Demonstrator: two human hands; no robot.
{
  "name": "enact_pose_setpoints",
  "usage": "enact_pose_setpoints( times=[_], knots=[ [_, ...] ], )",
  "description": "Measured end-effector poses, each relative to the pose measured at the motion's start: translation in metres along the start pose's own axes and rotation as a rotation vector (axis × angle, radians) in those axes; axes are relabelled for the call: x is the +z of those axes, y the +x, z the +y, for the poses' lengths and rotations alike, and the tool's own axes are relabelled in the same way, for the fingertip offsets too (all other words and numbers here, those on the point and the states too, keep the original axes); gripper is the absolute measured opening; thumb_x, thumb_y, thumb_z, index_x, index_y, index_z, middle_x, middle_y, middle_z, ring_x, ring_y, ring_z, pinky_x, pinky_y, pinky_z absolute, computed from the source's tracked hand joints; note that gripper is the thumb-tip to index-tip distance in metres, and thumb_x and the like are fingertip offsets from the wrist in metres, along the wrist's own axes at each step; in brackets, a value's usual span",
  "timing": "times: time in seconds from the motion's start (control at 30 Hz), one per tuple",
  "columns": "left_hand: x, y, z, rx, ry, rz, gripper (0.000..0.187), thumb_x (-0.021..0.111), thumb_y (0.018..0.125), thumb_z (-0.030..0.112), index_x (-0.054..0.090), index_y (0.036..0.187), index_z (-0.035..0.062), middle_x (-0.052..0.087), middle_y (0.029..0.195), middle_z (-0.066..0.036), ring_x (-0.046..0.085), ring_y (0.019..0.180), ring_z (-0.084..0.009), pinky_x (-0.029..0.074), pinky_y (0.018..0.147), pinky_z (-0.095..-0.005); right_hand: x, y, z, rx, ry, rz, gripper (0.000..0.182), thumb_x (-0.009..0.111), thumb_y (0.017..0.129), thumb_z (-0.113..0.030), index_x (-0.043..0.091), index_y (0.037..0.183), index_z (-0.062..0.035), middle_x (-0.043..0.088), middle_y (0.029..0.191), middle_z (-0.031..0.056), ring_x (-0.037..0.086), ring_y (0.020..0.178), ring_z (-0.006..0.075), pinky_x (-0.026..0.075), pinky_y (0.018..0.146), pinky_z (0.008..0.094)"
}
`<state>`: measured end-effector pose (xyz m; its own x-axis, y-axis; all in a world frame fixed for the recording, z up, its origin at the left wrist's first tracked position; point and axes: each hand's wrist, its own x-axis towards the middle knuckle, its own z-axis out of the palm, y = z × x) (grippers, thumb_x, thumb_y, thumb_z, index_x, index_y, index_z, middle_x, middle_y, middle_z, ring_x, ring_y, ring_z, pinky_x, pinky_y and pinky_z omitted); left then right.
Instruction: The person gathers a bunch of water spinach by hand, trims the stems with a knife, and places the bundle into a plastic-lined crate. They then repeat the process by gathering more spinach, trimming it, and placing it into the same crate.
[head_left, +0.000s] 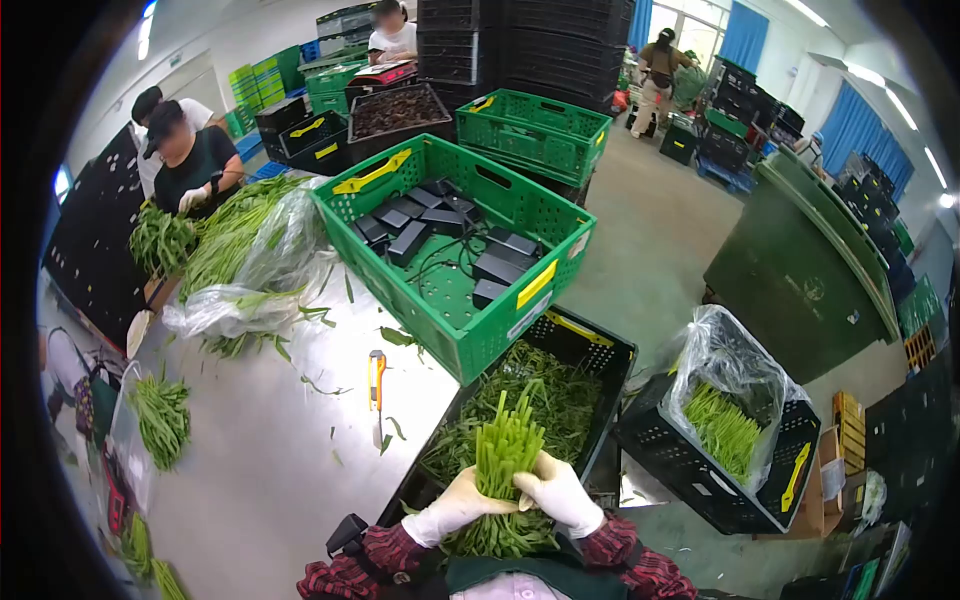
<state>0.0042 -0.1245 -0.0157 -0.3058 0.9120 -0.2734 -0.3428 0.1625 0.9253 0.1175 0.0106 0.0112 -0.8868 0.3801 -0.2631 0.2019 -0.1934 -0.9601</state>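
A bundle of green leafy stems [508, 440] stands upright between my two white-gloved hands, cut ends up. My left hand [462, 508] is wrapped round its left side. On the right side my right hand [562, 493] presses its fingers against the stems. Under the bundle is a black crate [612, 372] holding loose leaves [560, 385]. An orange utility knife [376, 385] lies on the metal table [270, 440], left of the crate.
A green crate [460, 335] of black devices sits ahead. Plastic-wrapped greens [240, 240] lie at the upper left, near co-workers. At the right are a black crate [720, 500] with bagged stems [722, 430] and a large green bin [800, 270].
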Motion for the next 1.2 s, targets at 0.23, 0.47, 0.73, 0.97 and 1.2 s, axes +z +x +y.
enact_pose_setpoints(
  times=[0.23, 0.47, 0.73, 0.97, 1.2],
  knots=[
    [0.033, 0.005, 0.008, 0.037, 0.544, 0.295, 0.074, 0.081, 0.068, 0.032, 0.050, 0.127, 0.0005, 0.065, 0.108, -0.017, 0.062, 0.100, -0.0218, 0.047, 0.089, -0.0314, -0.001, 0.013, 0.007, -0.260, 0.306, 0.169, 0.038, 0.080, 0.071, -0.004, 0.054, 0.098, -0.0040, 0.063, 0.097, 0.0045, 0.060, 0.085, 0.0124, 0.050, 0.076, 0.0265],
    [0.044, 0.036, 0.040, -0.189, 0.341, -0.086, 0.063, 0.084, 0.066, 0.026, 0.057, 0.115, -0.0037, 0.065, 0.102, -0.010, 0.060, 0.092, -0.0177, 0.045, 0.089, -0.0311, -0.023, -0.003, 0.002, -0.417, -0.059, 0.452, 0.030, 0.079, 0.068, -0.013, 0.062, 0.088, 0.0003, 0.067, 0.082, 0.0062, 0.062, 0.071, 0.0104, 0.051, 0.066, 0.0260],
    [0.097, 0.063, -0.008, -0.039, -0.078, 0.122, 0.051, 0.078, 0.070, 0.006, 0.057, 0.116, 0.0004, 0.063, 0.105, -0.005, 0.057, 0.097, -0.0120, 0.045, 0.089, -0.0279, -0.108, 0.013, -0.023, -0.330, -0.770, 0.058, 0.064, 0.076, 0.069, -0.044, 0.055, 0.110, 0.0010, 0.063, 0.094, 0.0163, 0.064, 0.085, 0.0295, 0.051, 0.074, 0.0346],
    [0.107, 0.067, 0.000, -0.035, -0.022, 0.094, 0.057, 0.078, 0.071, 0.007, 0.053, 0.121, 0.0030, 0.061, 0.112, -0.004, 0.055, 0.104, -0.0133, 0.043, 0.094, -0.0298, -0.144, 0.062, -0.083, -0.713, -0.652, -0.038, 0.043, 0.059, 0.085, -0.033, 0.057, 0.109, 0.0033, 0.053, 0.087, 0.0159, 0.056, 0.081, 0.0289, 0.046, 0.073, 0.0357],
    [0.104, 0.048, -0.021, -0.115, -0.096, 0.163, 0.059, 0.080, 0.069, 0.010, 0.053, 0.122, 0.0016, 0.062, 0.113, -0.005, 0.057, 0.103, -0.0127, 0.042, 0.095, -0.0286, -0.122, 0.072, -0.039, -0.648, -0.637, -0.541, 0.034, 0.049, 0.094, -0.030, 0.060, 0.104, 0.0003, 0.059, 0.077, 0.0142, 0.060, 0.074, 0.0267, 0.048, 0.068, 0.0368]
  ],
)
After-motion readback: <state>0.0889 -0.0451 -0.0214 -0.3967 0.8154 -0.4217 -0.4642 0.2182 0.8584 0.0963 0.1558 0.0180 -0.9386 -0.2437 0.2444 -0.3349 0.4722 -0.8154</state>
